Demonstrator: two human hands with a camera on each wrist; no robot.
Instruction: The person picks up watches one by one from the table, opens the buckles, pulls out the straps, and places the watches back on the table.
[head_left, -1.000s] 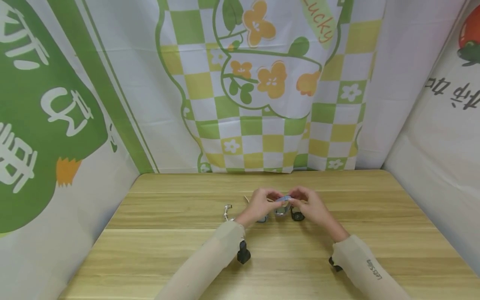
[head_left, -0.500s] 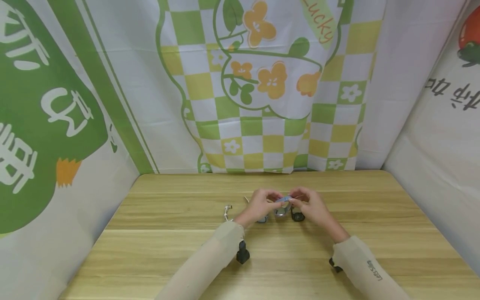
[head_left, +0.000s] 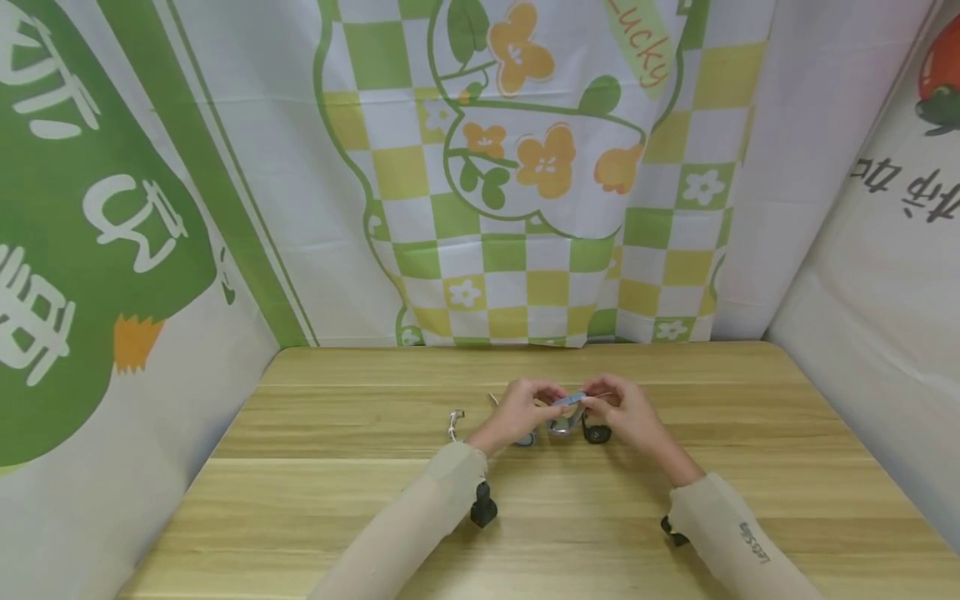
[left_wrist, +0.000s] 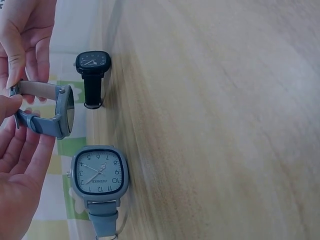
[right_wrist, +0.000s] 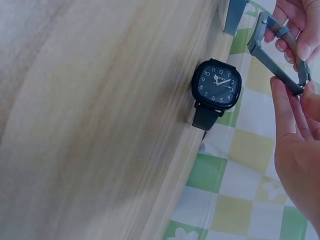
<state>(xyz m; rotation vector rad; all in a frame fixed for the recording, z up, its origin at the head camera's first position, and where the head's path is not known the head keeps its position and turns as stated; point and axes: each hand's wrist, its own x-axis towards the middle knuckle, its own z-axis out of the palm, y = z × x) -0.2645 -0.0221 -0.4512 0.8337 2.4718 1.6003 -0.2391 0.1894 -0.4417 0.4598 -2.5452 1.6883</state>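
Both hands hold a blue-grey wristwatch (left_wrist: 45, 125) above the table, its strap bent round into a loop. In the head view my left hand (head_left: 517, 408) pinches the strap from the left, and my right hand (head_left: 622, 412) pinches it from the right, near the buckle end. The watch's case (right_wrist: 257, 32) hangs on the far side of the loop from the fingers. Close by lie a black wristwatch (right_wrist: 216, 85) with its dial up and a light blue wristwatch (left_wrist: 100, 172), also dial up. My left wrist partly hides the light blue one in the head view.
A small white strap-like or cord-like thing (head_left: 453, 423) lies left of my left hand on the wooden table (head_left: 360, 492). A thin pale strip (head_left: 493, 399) pokes out beyond that hand. Green-and-white patterned curtains (head_left: 525, 275) stand behind the table.
My hands stay nearly in place. The held strap has turned a little between the fingers, its blue part now flatter, and a thin end shows at my right fingers.
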